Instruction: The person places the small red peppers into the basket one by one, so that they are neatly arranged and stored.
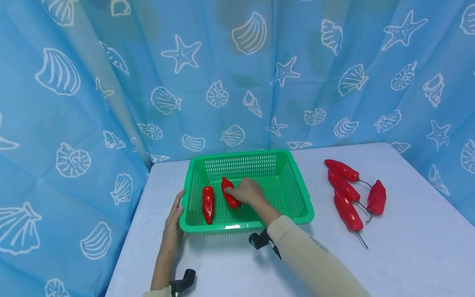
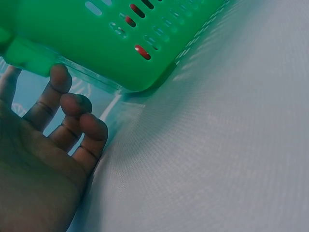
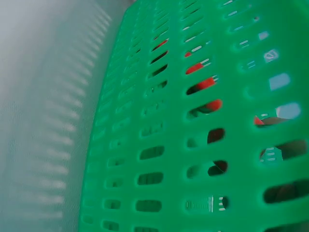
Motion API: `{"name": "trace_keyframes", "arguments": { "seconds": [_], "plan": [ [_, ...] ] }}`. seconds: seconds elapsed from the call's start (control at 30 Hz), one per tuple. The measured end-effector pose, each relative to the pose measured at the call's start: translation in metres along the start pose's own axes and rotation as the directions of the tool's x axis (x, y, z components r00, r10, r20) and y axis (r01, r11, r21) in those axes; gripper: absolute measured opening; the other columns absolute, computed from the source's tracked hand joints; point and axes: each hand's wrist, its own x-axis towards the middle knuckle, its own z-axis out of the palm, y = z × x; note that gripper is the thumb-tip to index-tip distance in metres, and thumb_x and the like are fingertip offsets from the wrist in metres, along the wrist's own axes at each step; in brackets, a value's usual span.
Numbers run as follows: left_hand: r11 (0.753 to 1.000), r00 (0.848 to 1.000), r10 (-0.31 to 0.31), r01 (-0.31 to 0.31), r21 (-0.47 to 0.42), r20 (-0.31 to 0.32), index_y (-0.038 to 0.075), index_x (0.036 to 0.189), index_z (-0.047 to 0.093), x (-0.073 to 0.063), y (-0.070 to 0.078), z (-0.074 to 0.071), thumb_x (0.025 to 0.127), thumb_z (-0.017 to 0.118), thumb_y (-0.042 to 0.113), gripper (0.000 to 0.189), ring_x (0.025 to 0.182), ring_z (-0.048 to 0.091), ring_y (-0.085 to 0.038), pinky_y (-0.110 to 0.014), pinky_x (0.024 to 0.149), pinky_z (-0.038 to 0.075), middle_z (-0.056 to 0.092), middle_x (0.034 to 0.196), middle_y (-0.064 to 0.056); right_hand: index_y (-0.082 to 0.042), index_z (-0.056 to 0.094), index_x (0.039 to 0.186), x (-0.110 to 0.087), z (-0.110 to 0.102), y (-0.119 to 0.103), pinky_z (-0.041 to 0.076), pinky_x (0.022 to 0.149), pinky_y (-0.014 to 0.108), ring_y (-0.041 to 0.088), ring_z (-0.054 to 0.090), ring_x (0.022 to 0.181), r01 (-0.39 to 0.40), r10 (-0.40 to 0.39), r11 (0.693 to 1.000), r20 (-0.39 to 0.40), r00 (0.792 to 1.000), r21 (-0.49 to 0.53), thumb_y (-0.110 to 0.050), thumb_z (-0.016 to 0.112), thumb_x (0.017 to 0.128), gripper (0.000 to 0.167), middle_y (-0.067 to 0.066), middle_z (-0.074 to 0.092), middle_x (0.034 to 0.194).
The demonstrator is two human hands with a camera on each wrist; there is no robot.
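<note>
A green plastic basket (image 1: 245, 226) with slotted walls stands on the white table. Inside it, my right hand (image 1: 249, 191) holds a red pepper (image 1: 229, 193) by its side, tilted over the basket floor. To the left of that one, another red pepper (image 1: 208, 204) lies lengthwise with its stem toward the back wall. My left hand (image 1: 172, 225) is outside the basket at its left side, fingertips right at the rim. In the left wrist view, the fingers (image 2: 91, 126) are loosely bent below the rim. The right wrist view has the basket wall (image 3: 159, 130) hiding most of the right hand.
Several red peppers (image 1: 346, 212) with long stems lie in a loose group on the table, right of the basket. A blue curtain (image 1: 222, 82) printed with shells and starfish hangs behind and along the sides. A black wrist camera (image 1: 258, 239) sits close to the basket's front wall.
</note>
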Motion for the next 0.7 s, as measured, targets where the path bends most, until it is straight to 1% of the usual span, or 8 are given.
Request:
{"name": "trace_keyframes", "arguments": {
  "seconds": [0.2,0.37,0.53,0.7],
  "plan": [
    [1.000,1.000,-0.001,0.001,-0.016,0.004,0.042,0.156,0.029,-0.001,0.000,-0.001,0.101,0.037,0.060,0.058,0.152,0.013,-0.020,-0.064,0.115,0.014,0.021,0.163,0.013,-0.006,0.061,0.071,0.001,0.005,-0.005,0.032,0.047,0.025,0.017,0.049,0.052,-0.024,0.024,1.000,0.005,1.000,-0.013,-0.043,0.069,0.091,0.042,0.006,0.057,0.059],
    [1.000,1.000,-0.003,0.003,-0.024,0.003,0.042,0.156,0.029,-0.002,0.000,0.000,0.102,0.037,0.058,0.058,0.152,0.012,-0.021,-0.065,0.115,0.012,0.020,0.163,0.012,-0.006,0.060,0.071,0.004,0.013,-0.008,0.032,0.047,0.026,0.016,0.047,0.052,-0.037,0.036,0.999,0.023,0.999,0.005,-0.042,0.069,0.091,0.042,0.006,0.055,0.059],
    [1.000,1.000,0.000,0.000,-0.018,0.004,0.043,0.156,0.030,-0.002,0.001,0.000,0.102,0.036,0.059,0.057,0.152,0.012,-0.021,-0.065,0.115,0.013,0.020,0.163,0.013,-0.007,0.059,0.074,0.007,0.016,-0.010,0.034,0.050,0.027,0.017,0.045,0.056,-0.064,0.064,0.998,0.061,0.996,0.009,-0.040,0.069,0.091,0.039,0.006,0.053,0.064],
    [1.000,1.000,0.018,-0.018,-0.025,0.010,0.042,0.156,0.030,0.000,0.000,0.000,0.102,0.036,0.058,0.057,0.152,0.012,-0.022,-0.066,0.115,0.012,0.021,0.163,0.011,-0.005,0.058,0.080,0.007,0.016,-0.011,0.038,0.055,0.030,0.020,0.048,0.065,-0.083,0.083,0.997,0.098,0.992,-0.005,-0.040,0.069,0.090,0.037,0.008,0.054,0.072]
  ]
}}
